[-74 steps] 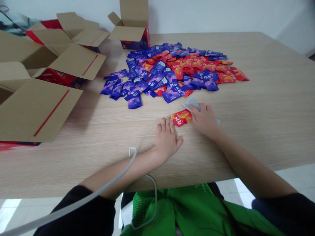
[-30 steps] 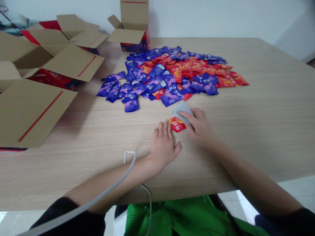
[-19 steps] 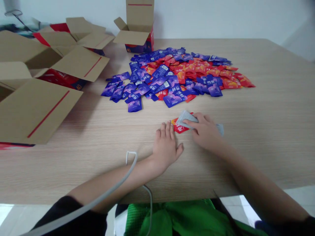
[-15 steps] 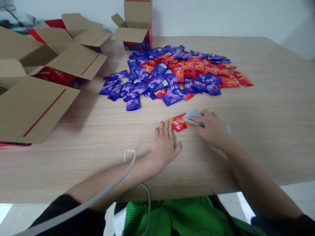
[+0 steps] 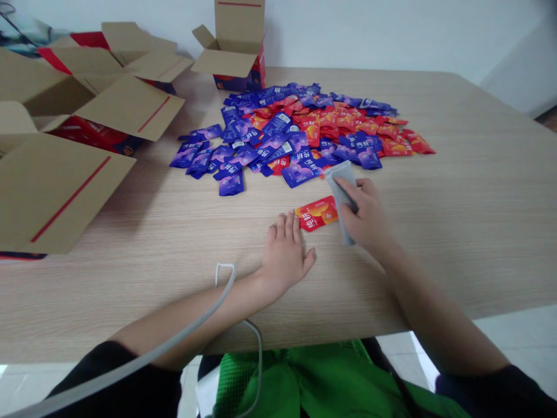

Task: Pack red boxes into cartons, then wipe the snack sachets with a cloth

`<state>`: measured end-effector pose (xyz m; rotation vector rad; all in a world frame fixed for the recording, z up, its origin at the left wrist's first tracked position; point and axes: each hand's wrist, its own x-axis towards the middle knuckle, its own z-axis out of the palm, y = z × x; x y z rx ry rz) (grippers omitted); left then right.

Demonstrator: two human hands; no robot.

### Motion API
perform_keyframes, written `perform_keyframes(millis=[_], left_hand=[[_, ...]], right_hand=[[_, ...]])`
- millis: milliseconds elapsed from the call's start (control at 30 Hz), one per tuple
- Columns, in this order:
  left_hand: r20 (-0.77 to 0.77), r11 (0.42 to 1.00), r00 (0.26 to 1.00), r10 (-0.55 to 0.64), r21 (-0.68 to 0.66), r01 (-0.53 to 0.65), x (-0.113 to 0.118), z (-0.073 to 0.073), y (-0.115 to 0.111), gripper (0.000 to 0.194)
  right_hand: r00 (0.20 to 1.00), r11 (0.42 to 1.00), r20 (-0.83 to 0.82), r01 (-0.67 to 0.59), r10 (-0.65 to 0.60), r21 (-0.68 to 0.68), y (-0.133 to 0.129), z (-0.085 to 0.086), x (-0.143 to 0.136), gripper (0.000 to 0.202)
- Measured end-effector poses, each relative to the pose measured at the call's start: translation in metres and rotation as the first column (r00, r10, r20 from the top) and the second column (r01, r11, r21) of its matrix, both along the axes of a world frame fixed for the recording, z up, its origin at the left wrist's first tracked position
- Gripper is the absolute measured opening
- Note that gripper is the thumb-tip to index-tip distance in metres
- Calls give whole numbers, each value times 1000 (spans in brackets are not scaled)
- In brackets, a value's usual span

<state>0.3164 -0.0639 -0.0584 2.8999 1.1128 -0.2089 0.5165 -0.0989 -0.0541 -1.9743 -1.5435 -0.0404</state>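
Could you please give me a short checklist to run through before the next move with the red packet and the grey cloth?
1. Left hand flat on the table, fingertips at the red packet: ok.
2. Right hand grips the grey cloth: ok.
3. Cloth on the packet: not ok, it lies just beside the packet's right end.
4. Packet apart from the pile of packets: ok.
5. Packet's printed face clean: cannot tell.
6. Grey cable away from the packet: ok.
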Motion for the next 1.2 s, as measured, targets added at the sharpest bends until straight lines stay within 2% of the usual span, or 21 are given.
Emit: perform_keyframes(millis=[67,133,200,333,533,667,800,867,1000,1100,1200], left_hand=[[6,1000,1000,-3,4,3,0,1,0,81],[1,1000,1000,-15,-6,15,1,2,1,79],[-9,999,1000,-28,-16,28,1,3,1,78],[-16,1000,1000,-4,-6,4,2,3,0,82],[-23,1000,1000,15,-17,-15,3,2,-1,81],[-4,1000,1000,9,-18,-9,2,1,0,80],[18,1000,1000,-1,-13,1,0,1,0,80],[20,1000,1000,-2,-13,3,0,1,0,80],[13,1000,1000,-11,-8,11,0,1,0,81],[3,1000,1000,-12,-5,12,1,0,1,82],[-14,1000,1000,-20,-7,20,1,0,1,81]], right_hand=[[991,993,75,-114,114,4,7,-7,-28,56],[954,971,181,-226,237,-81,12,-16,-51,53],[917,950,267,-254,296,-180,14,-22,-64,51],[920,968,347,-105,182,-230,16,-27,-59,52],[913,966,403,153,-57,-210,9,-34,-13,53],[895,948,439,204,-78,-246,-1,-38,12,56],[927,946,375,134,-15,-294,-1,-31,24,57],[953,963,302,85,-4,-257,4,-22,21,58],[969,993,238,-31,58,-116,16,-5,-14,62],[937,972,289,-146,196,-187,23,-6,-48,55],[894,943,347,-194,284,-272,25,-17,-64,51]])
